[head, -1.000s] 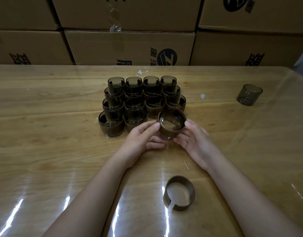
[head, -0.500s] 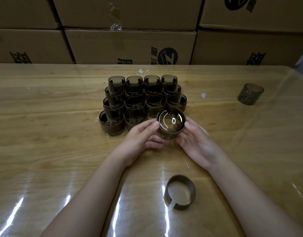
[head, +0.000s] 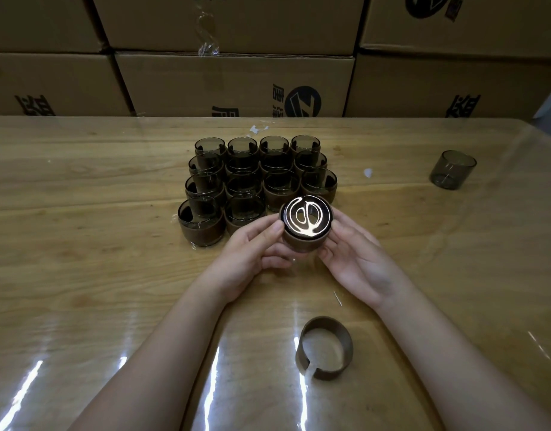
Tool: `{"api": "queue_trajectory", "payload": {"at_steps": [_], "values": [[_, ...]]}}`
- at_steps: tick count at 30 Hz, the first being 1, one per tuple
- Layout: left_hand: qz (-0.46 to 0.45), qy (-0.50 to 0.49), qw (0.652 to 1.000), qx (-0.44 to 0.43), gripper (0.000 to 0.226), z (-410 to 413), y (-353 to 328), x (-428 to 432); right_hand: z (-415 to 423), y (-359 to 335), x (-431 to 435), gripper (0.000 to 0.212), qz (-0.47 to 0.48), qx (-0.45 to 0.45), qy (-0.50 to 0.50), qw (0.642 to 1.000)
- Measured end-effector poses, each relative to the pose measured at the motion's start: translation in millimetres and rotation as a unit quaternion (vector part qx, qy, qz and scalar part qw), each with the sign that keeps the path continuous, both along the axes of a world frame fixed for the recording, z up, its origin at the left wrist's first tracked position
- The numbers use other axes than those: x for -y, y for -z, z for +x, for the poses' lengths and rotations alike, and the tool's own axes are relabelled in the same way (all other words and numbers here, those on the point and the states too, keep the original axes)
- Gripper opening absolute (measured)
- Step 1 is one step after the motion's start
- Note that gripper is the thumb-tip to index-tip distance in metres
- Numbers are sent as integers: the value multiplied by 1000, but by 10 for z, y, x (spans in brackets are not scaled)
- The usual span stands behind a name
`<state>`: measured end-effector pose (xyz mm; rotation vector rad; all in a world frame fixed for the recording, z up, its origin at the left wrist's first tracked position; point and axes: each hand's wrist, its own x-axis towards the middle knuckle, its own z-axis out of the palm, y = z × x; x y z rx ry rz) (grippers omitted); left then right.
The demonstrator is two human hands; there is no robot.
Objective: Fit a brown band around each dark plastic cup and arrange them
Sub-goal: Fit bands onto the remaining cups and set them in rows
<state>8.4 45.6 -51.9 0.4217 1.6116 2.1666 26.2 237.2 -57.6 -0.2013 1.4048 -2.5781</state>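
Just in front of the rows of banded cups (head: pixel 255 178), the left hand (head: pixel 252 256) and right hand (head: pixel 358 259) pinch a dark cup (head: pixel 306 217) from either side at its brown band (head: pixel 302 244). Probably light, stiff and slick, the cup is best held at the band. A spare band (head: pixel 325 348) and a bare cup (head: pixel 453 170) sit on the glossy worktop (head: pixel 81 244), with cardboard boxes (head: pixel 233 85) behind.

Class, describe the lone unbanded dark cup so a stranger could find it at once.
Start at the glossy wooden table and find the block of dark plastic cups with brown bands at its middle. Look far to the right: the smoky translucent plastic cup stands alone, with no band.
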Motion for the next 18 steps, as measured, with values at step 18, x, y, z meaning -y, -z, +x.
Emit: {"api": "queue_trajectory", "payload": {"at_steps": [18], "values": [[-41,6,999,-10,40,7,24,-73,29,-43,-36,60,-20,18,65,997]]}}
